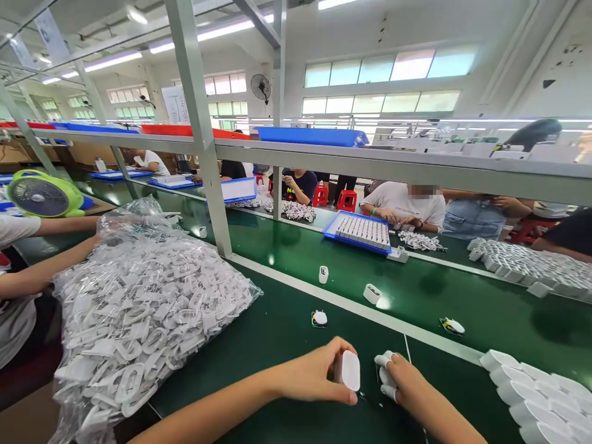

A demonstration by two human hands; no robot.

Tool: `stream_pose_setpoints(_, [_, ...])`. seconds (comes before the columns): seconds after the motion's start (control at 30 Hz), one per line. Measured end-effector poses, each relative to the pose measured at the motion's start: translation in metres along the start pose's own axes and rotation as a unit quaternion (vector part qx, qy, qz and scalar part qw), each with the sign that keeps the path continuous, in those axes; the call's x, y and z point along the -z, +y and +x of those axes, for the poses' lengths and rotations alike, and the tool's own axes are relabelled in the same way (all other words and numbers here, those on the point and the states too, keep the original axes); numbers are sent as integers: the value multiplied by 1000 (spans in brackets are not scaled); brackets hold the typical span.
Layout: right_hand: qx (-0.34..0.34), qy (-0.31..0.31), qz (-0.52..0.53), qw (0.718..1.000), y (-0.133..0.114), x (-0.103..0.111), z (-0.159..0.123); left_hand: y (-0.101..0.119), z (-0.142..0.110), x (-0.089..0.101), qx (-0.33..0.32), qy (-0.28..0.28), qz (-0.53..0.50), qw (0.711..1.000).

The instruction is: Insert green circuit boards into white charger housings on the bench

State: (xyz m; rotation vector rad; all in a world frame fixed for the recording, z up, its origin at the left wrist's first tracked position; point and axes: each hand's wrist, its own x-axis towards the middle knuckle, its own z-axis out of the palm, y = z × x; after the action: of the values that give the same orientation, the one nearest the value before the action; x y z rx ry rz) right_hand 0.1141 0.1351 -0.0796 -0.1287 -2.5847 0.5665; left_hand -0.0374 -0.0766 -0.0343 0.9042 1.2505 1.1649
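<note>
My left hand (319, 373) grips a white oval plastic housing (350, 371) between thumb and fingers, its smooth end facing me. Just to the right, my right hand (404, 379) hovers over the green bench with white covers on its fingertips. Those fingers are bent and slightly apart, and no object shows between them. Beyond my hands lies a small circuit board with a white round part (319, 318). Tiny white bits rest on the bench between the two hands.
At left a clear plastic bag (161, 308) spills over with white plastic parts, with a co-worker's arms (50, 265) behind it. White housings (541, 394) stand grouped at right. Two open housings (372, 294) and another board (452, 326) lie on the green belt. A metal post (203, 135) rises ahead.
</note>
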Motion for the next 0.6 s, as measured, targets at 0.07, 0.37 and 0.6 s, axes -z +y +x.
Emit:
stream_pose_setpoints(0.07, [-14, -10, 54, 998, -3, 7, 3, 22, -1, -10, -58, 42, 51, 996])
stream_pose_setpoints(0.37, [-119, 123, 361, 917, -61, 94, 26, 94, 6, -45, -388, 195, 241, 868])
stream_pose_setpoints(0.6, [-5, 252, 455, 854, -140, 124, 7, 82, 2, -52, -410, 159, 268, 857])
